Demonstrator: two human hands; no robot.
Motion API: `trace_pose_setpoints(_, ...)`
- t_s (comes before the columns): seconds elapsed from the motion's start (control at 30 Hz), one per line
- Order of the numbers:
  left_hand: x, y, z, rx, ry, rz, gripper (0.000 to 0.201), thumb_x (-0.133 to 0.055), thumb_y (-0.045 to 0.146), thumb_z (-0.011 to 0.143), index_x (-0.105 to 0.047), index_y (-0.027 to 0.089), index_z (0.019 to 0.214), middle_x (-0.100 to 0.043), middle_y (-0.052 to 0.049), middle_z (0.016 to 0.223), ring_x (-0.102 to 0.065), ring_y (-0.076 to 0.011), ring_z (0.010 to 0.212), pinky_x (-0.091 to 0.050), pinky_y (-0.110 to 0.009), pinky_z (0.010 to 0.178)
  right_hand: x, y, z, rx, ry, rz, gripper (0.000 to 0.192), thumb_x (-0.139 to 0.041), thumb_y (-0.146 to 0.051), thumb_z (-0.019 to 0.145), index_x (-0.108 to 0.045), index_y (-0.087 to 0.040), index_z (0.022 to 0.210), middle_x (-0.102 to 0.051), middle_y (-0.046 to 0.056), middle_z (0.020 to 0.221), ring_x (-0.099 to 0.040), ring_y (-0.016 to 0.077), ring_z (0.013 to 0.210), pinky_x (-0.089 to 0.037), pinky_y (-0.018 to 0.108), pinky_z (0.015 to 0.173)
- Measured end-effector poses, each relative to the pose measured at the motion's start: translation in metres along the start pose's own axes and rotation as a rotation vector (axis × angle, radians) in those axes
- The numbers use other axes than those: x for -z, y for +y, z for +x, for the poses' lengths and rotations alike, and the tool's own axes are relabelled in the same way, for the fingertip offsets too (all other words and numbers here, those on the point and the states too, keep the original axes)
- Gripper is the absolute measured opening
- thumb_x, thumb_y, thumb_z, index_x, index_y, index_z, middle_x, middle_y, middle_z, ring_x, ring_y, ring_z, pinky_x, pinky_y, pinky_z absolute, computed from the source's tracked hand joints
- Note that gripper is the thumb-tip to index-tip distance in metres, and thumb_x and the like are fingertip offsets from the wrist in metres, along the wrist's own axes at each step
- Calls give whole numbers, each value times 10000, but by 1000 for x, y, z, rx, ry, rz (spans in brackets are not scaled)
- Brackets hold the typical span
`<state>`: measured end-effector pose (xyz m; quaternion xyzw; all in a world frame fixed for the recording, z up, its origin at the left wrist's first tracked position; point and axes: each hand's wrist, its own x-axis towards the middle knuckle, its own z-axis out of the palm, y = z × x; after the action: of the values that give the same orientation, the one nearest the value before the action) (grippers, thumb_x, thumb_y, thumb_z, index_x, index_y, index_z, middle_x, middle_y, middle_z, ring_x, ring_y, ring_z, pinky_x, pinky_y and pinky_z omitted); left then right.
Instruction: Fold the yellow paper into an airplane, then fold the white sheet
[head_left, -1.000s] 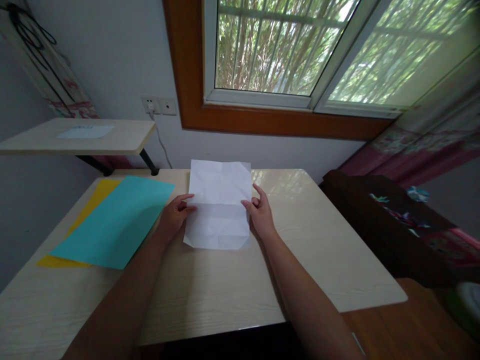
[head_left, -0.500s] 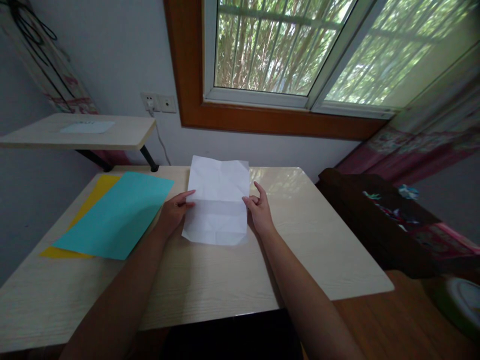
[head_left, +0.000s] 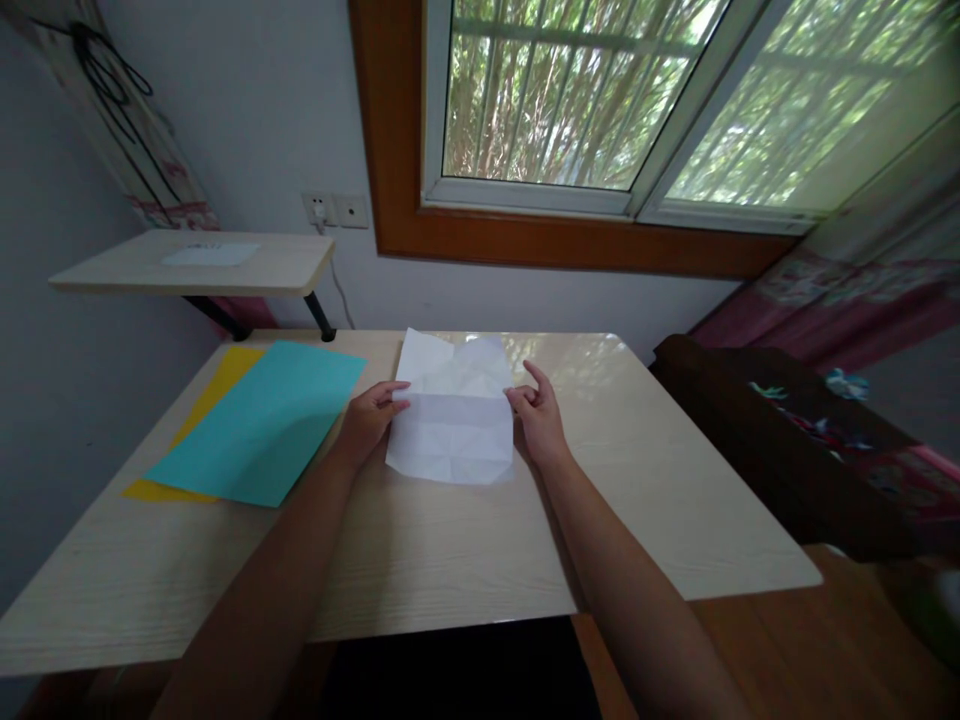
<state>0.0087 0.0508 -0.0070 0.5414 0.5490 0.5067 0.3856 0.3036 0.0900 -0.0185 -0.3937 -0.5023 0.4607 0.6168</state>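
A white sheet of paper (head_left: 451,437) with fold creases across it is held up over the table between my two hands. My left hand (head_left: 369,418) pinches its left edge about halfway down, thumb and fingers closed on it. On the opposite edge, my right hand (head_left: 538,412) grips the sheet between thumb and curled fingers, with the index finger raised off it. Above the crease the paper's top part tilts back. Left of my left hand lies a turquoise sheet (head_left: 262,425), partly covering a yellow sheet (head_left: 217,390).
The light wooden table (head_left: 630,520) runs under everything. A small raised shelf (head_left: 277,265) with a paper label (head_left: 211,254) stands at the back left. Behind are wall sockets (head_left: 334,210) and a window (head_left: 555,100). Dark furniture (head_left: 750,440) stands at the right.
The white paper's upper part has tipped back along the crease and looks shorter and more wrinkled. Both hands keep their hold. The whole view has shifted slightly.
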Motion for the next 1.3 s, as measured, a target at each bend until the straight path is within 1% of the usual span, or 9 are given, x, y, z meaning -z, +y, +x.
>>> trace_pose_setpoints(0.13,-1,1,-1,-22,6,39,414,-740,366,772,-735,196,1150,-756,-63,1036,-690,-247,947,-529,-338,850,0,-1,-1,-4,-1,4,619,-757,-357,810,-539,-293,1385,-502,-78,683,-488,121,650,-438,258,683)
trace_pose_setpoints(0.27,-1,0,-2,-58,10,80,374,-728,361,787,-744,205,1127,-755,-59,1073,-696,-243,960,-529,-337,870,3,2,0,22,-1,-44,566,-754,-376,810,-582,-282,1341,-552,-59,725,-519,127,677,-448,268,694)
trace_pose_setpoints(0.5,0,-12,-8,-91,9,34,368,-715,388,816,-735,201,1133,-752,-64,1099,-695,-255,1028,-529,-342,908,5,2,0,27,-3,-120,378,-755,-408,805,-699,-233,1135,-605,-26,770,-539,137,705,-439,271,679)
trace_pose_setpoints(0.63,-1,-15,-8,-90,19,21,367,-732,413,800,-741,193,1093,-758,-71,1069,-694,-262,1025,-536,-352,899,5,3,0,18,-10,-139,380,-749,-447,805,-717,-216,1105,-628,-17,793,-545,138,716,-436,269,681)
trace_pose_setpoints(0.77,-1,-12,-7,-89,40,13,340,-738,430,787,-751,191,1028,-763,-69,1049,-693,-257,1003,-531,-359,904,6,6,0,8,-24,-172,405,-739,-490,807,-723,-202,1092,-656,-2,816,-560,153,740,-448,276,691)
trace_pose_setpoints(0.9,-1,-8,-7,-81,48,11,314,-737,436,786,-759,187,976,-768,-67,1024,-699,-251,981,-525,-365,920,6,4,-1,8,-20,-192,375,-735,-485,813,-739,-202,1059,-687,15,856,-577,160,765,-448,282,706)
trace_pose_setpoints(1.1,2,-5,-3,-59,31,25,315,-737,445,784,-759,182,956,-773,-64,1009,-704,-245,976,-523,-354,919,7,4,1,10,-34,-217,309,-734,-474,817,-757,-211,978,-723,29,929,-613,183,842,-463,307,778)
trace_pose_setpoints(1.3,3,-2,2,-43,-1,65,312,-726,452,799,-764,187,959,-773,-55,998,-704,-244,968,-517,-339,887,8,9,4,-10,-41,-209,291,-723,-476,837,-756,-226,982,-735,30,968,-627,193,885,-469,304,802)
